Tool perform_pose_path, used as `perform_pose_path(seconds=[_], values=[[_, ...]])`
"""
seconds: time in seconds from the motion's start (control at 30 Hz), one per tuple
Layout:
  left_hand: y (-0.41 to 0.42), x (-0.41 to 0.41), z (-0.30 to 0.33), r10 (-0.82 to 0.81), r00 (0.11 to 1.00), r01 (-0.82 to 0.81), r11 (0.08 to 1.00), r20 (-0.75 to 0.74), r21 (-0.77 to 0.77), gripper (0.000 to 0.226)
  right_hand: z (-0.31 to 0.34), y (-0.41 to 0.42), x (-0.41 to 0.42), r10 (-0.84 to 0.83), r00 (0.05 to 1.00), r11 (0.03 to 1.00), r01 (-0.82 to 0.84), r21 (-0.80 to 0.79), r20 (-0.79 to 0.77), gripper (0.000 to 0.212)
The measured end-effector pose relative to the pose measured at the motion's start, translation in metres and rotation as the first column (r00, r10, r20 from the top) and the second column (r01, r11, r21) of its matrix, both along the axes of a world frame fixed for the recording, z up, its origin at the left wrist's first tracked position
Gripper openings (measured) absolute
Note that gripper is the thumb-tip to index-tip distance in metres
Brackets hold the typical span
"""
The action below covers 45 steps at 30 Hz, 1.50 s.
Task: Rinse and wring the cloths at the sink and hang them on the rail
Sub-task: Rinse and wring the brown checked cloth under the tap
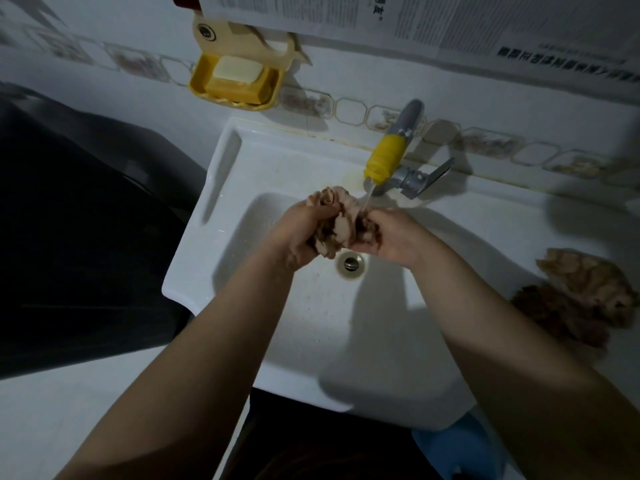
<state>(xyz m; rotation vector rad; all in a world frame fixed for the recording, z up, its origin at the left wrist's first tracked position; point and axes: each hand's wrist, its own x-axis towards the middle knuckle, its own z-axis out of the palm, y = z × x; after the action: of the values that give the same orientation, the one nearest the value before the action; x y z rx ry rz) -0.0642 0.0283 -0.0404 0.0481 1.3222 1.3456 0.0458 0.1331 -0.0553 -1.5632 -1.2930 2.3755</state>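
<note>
With your left hand and right hand both clenching the cloth, twist hard under the tap.

Fuzzy, wet cloth bunched in my grip, center frame; glossy white ceramic sink; shiny metal tap with matt yellow plastic nozzle; paper upper right.
</note>
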Motion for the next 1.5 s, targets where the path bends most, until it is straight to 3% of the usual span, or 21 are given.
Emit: perform_pose_path(seconds=[0.07, 0.13, 0.17, 0.27, 0.43, 0.5, 0.57, 0.63, 0.67, 0.73, 0.83, 0.87, 0.93, 1.0, 1.07, 1.17, 1.27, 1.33, 1.37, 1.43, 1.5], values=[[0.004, 0.001, -0.002, -0.033, 0.981, 0.015, 0.995, -0.191, -0.096, 0.013, 0.0, -0.008, -0.003, 0.078, 0.99, 0.942, -0.113, 0.317, 0.121, 0.011], [0.01, 0.002, 0.0, -0.064, 0.933, -0.012, 0.978, -0.355, -0.209, 0.023, 0.0, -0.01, -0.006, 0.112, 0.958, 0.766, -0.253, 0.591, 0.266, 0.012], [0.012, 0.001, 0.001, -0.082, 0.906, -0.022, 0.971, -0.415, -0.24, 0.024, 0.001, -0.009, -0.006, 0.106, 0.956, 0.747, -0.259, 0.612, 0.275, 0.017], [0.011, -0.01, 0.002, -0.146, 0.843, 0.003, 0.963, -0.517, -0.268, 0.017, 0.009, 0.001, 0.001, 0.069, 0.967, 0.837, -0.19, 0.514, 0.244, 0.026], [-0.005, -0.032, 0.01, -0.062, 0.845, -0.042, 0.982, -0.532, -0.182, 0.017, -0.005, 0.009, 0.03, 0.267, 0.937, 0.866, -0.336, 0.371, 0.225, 0.012], [-0.004, -0.031, 0.014, -0.092, 0.846, 0.024, 0.991, -0.525, -0.135, 0.023, -0.009, 0.007, 0.04, 0.344, 0.907, 0.81, -0.418, 0.411, 0.245, 0.031], [0.003, -0.019, 0.02, -0.197, 0.889, 0.191, 0.98, -0.412, -0.056, 0.029, -0.007, -0.001, 0.044, 0.414, 0.894, 0.763, -0.443, 0.47, 0.171, 0.07], [0.01, -0.005, 0.025, -0.307, 0.888, 0.329, 0.944, -0.342, 0.007, 0.031, -0.008, -0.007, 0.04, 0.452, 0.891, 0.791, -0.426, 0.439, 0.05, 0.102], [0.012, 0.0, 0.027, -0.318, 0.888, 0.336, 0.942, -0.331, -0.004, 0.029, -0.006, -0.012, 0.035, 0.464, 0.885, 0.787, -0.425, 0.448, 0.024, 0.108], [0.013, 0.002, 0.032, -0.326, 0.862, 0.329, 0.942, -0.387, -0.062, 0.025, -0.002, -0.021, 0.025, 0.386, 0.922, 0.79, -0.351, 0.502, 0.037, 0.092], [0.009, -0.016, 0.028, -0.437, 0.591, 0.355, 0.896, -0.679, -0.268, 0.022, 0.0, -0.017, 0.019, 0.163, 0.985, 0.792, -0.163, 0.588, 0.055, 0.029], [0.007, -0.024, 0.025, -0.452, 0.497, 0.337, 0.887, -0.741, -0.315, 0.024, 0.006, -0.015, 0.019, 0.14, 0.989, 0.805, -0.137, 0.577, 0.04, 0.025], [0.003, -0.038, 0.016, -0.443, 0.432, 0.351, 0.885, -0.785, -0.306, 0.033, 0.019, -0.012, 0.017, 0.123, 0.992, 0.805, -0.101, 0.584, 0.002, 0.016], [-0.001, -0.039, 0.009, -0.459, 0.508, 0.384, 0.878, -0.729, -0.286, 0.039, 0.027, -0.01, 0.015, 0.09, 0.994, 0.874, -0.045, 0.484, -0.07, 0.019], [-0.004, -0.028, -0.001, -0.524, 0.66, 0.448, 0.85, -0.538, -0.278, 0.05, 0.037, -0.011, 0.01, 0.013, 0.98, 0.96, 0.044, 0.276, -0.199, 0.028], [-0.006, -0.013, -0.024, -0.504, 0.795, 0.479, 0.863, -0.337, -0.161, 0.083, 0.05, -0.012, 0.005, -0.049, 0.959, 0.991, 0.082, 0.109, -0.28, 0.018], [-0.005, -0.003, -0.038, -0.324, 0.844, 0.314, 0.944, -0.428, -0.096, 0.08, 0.052, -0.008, 0.005, 0.013, 0.974, 0.989, 0.021, 0.149, -0.224, 0.01], [-0.005, 0.0, -0.039, -0.146, 0.821, 0.156, 0.987, -0.551, -0.029, 0.065, 0.055, -0.006, 0.004, 0.183, 0.981, 0.881, -0.195, 0.431, 0.069, 0.01], [-0.004, 0.001, -0.035, -0.11, 0.801, 0.14, 0.99, -0.588, 0.005, 0.056, 0.059, -0.007, 0.004, 0.277, 0.923, 0.738, -0.383, 0.555, 0.269, 0.018], [0.0, 0.002, -0.03, -0.165, 0.779, 0.224, 0.974, -0.605, 0.022, 0.062, 0.064, -0.017, 0.004, 0.336, 0.748, 0.402, -0.664, 0.631, 0.573, 0.038], [0.008, 0.007, -0.031, -0.218, 0.814, 0.294, 0.954, -0.538, 0.058, 0.078, 0.065, -0.026, 0.005, 0.299, 0.66, 0.178, -0.748, 0.639, 0.689, 0.043]])
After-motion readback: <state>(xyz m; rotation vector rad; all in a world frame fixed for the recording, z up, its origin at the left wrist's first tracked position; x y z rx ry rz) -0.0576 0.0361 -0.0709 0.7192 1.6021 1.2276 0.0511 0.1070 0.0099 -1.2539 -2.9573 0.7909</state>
